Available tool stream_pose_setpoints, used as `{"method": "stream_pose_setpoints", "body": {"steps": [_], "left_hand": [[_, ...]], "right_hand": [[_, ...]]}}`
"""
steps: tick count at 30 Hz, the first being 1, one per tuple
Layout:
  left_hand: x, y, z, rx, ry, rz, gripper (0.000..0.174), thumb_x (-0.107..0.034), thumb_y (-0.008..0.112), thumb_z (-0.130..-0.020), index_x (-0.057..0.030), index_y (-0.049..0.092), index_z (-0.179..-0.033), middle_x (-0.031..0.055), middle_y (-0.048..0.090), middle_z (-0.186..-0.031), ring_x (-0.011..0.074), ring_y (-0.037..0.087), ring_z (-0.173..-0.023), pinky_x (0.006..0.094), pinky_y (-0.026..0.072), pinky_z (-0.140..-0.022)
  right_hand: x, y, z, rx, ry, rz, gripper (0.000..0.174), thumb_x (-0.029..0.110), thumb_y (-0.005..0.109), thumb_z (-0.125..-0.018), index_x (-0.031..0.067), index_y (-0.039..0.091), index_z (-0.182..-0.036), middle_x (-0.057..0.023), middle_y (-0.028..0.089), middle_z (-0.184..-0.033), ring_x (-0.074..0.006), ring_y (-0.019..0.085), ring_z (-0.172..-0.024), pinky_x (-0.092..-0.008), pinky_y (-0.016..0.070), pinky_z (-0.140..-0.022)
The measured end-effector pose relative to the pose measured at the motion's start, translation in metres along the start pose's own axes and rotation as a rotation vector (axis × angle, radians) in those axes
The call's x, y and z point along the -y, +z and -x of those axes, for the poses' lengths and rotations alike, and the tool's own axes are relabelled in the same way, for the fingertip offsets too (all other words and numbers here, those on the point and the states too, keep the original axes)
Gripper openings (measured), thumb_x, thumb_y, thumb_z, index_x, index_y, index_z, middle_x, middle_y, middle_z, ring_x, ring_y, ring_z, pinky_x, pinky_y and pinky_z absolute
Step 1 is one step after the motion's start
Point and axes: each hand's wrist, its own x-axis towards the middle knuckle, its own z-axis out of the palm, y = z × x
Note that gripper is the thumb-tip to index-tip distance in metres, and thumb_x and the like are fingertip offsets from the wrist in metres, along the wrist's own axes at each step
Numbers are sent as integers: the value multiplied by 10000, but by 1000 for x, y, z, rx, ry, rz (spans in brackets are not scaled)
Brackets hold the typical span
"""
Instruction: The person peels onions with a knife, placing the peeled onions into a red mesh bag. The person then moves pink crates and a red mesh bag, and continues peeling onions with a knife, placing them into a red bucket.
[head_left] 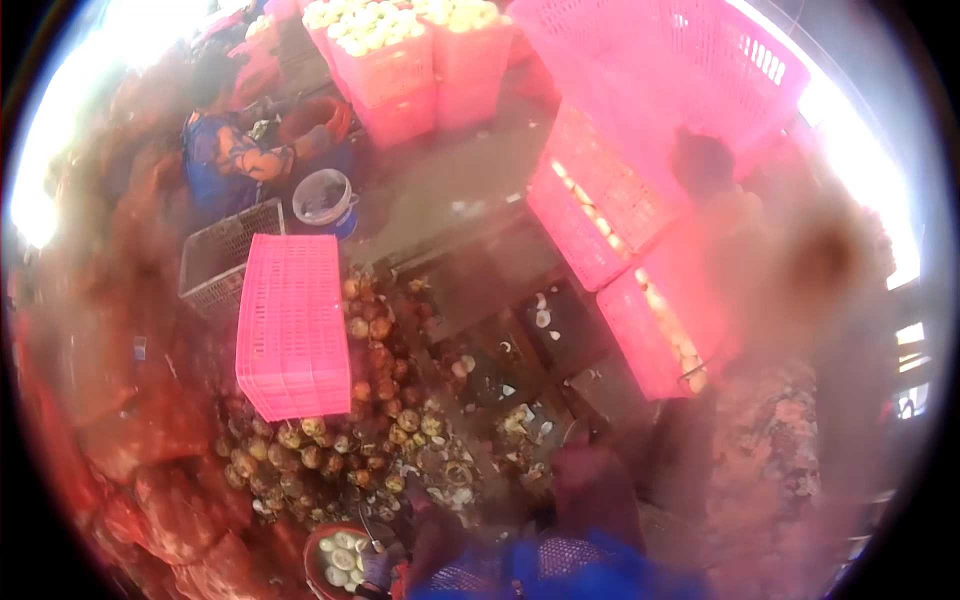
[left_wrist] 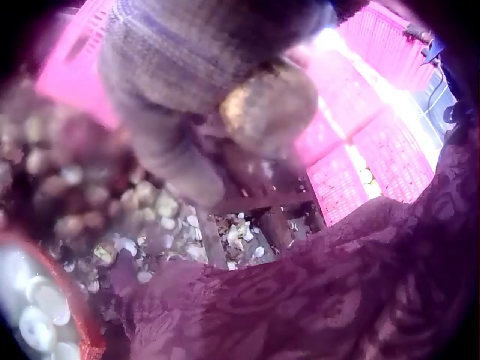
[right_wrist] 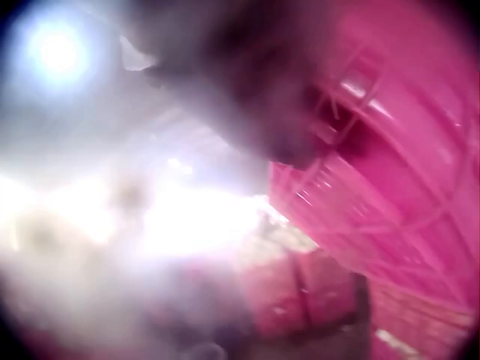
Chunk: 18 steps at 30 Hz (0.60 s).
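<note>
In the left wrist view my left hand [left_wrist: 176, 67], in a grey knitted glove, holds a brown-skinned onion [left_wrist: 274, 109] between thumb and fingers. Below the hand lie loose peelings [left_wrist: 240, 232], and a red bowl [left_wrist: 84, 319] with peeled white onions [left_wrist: 37, 322] stands at the lower left. The head view puts the same bowl [head_left: 312, 560] near my knee, with a gloved hand [head_left: 376, 568] at its rim. My right hand [right_wrist: 247, 82] is a dark blur in the right wrist view, overlapping a pink crate [right_wrist: 427, 187]; I cannot tell what its fingers do.
Unpeeled onions [head_left: 290, 465] cover the floor around a stack of pink crates [head_left: 295, 325]. Red mesh sacks [head_left: 170, 520] pile up at the left. Filled crates [head_left: 640, 330] line the right side, near a blurred person [head_left: 740, 230]. Another person [head_left: 225, 155] sits beyond a bucket [head_left: 345, 220].
</note>
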Motion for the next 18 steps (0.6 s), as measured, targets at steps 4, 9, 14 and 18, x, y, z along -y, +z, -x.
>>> {"method": "stream_pose_setpoints", "body": {"steps": [4, 9, 14, 18], "left_hand": [[41, -34, -29, -13, 81, -35, 184, -49, 693, -793, -17, 638, -967, 55, 642, -774, 161, 619, -587, 291, 512, -511], [94, -82, -79, -22, 294, -103, 177, -58, 667, -812, -16, 630, -980, 61, 649, -787, 173, 631, -611, 288, 515, -529], [-37, -41, 10, 14, -40, -10, 312, -82, 710, -806, -30, 558, -1073, 119, 645, -897, 238, 670, -739, 335, 581, -572], [-35, -52, 22, -81, -51, 92, 296, -41, 692, -789, -26, 584, -1064, 80, 630, -863, 185, 642, -688, 284, 531, -527]], "right_hand": [[16, -114, -14, -56, -189, -288, 238, 324, 586, -840, 102, 663, -803, -140, 656, -754, -311, 648, -682, -452, 503, -635], [35, -21, 32, -82, -217, -440, 156, 255, 582, -832, 143, 654, -753, -108, 625, -671, -259, 625, -597, -407, 470, -540], [129, 74, 161, 279, -451, -281, 136, 194, 547, -850, 186, 672, -798, -78, 633, -654, -256, 649, -586, -423, 505, -545], [262, 41, 256, 826, -297, -652, 180, 264, 563, -848, 111, 660, -849, -154, 651, -690, -302, 659, -627, -419, 511, -574]]}}
